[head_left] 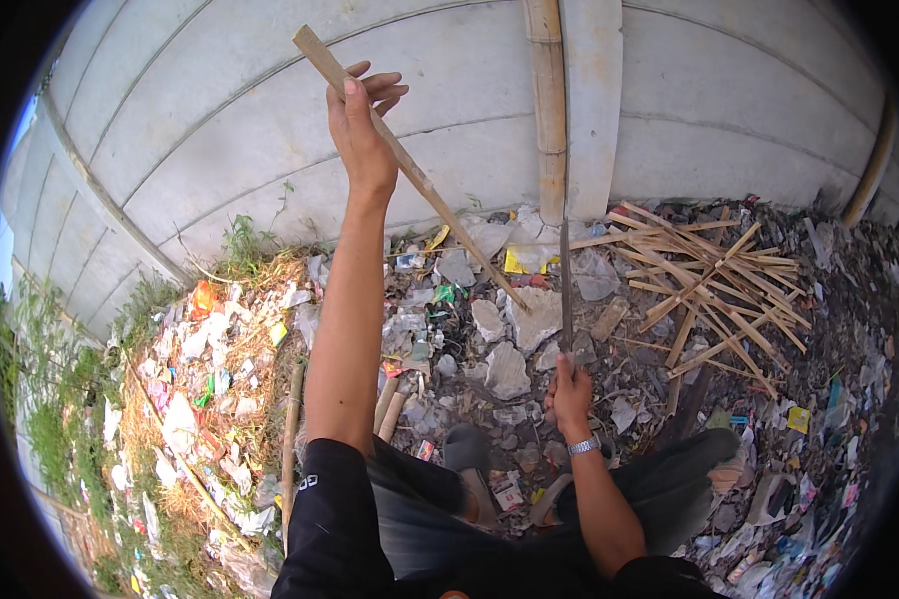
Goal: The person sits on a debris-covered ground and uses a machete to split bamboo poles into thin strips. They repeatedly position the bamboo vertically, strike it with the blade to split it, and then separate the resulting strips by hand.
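My left hand (362, 125) is raised high and grips a long split bamboo stick (440, 200) near its upper end. The stick slants down to the right, its lower tip resting on a pale stone (535, 317) on the ground. Lower down, my right hand (570, 391), with a metal watch on the wrist, is closed around the handle of a long dark blade (565, 290) that points straight up. The blade stands just right of the stick's lower end. I am crouched, with dark trousers and a grey sandal (466, 449) below.
A heap of split bamboo strips (714, 280) lies at the right. A thick bamboo pole (547, 100) stands against the grey concrete wall (220, 120). Plastic litter and rubble (220, 369) cover the ground, with dry grass at the left. Short bamboo pieces (293, 439) lie by my left knee.
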### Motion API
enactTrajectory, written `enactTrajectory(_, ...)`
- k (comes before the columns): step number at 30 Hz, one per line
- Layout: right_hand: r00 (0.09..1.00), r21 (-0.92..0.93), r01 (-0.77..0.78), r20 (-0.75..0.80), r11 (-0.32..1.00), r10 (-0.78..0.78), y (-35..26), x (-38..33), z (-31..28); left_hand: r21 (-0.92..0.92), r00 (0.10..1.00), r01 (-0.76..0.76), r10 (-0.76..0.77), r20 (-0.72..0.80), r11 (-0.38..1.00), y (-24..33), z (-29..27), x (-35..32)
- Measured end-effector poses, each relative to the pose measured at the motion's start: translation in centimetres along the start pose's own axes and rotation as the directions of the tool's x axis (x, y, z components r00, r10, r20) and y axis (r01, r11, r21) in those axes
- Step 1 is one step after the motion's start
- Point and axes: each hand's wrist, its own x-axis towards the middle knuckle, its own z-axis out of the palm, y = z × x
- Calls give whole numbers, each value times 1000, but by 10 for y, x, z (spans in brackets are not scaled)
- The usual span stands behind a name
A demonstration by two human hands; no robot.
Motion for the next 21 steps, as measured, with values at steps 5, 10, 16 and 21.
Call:
enactTrajectory(5,991,-56,114,72,992,-109,-22,-16,1,8,993,18,-17,-121,1000,70,-14,68)
enactTrajectory(10,961,8,220,168,975,-218,-81,-42,17,-171,980,197,-197,20,965,68,-13,77)
enactTrajectory(16,884,114,388,235,914,-405,-208,-114,27,-512,950,309,-238,201,801,42,4,90)
enactTrajectory(21,763,418,523,160,743,-627,-269,-157,24,-520,902,407,-239,360,751,56,54,90)
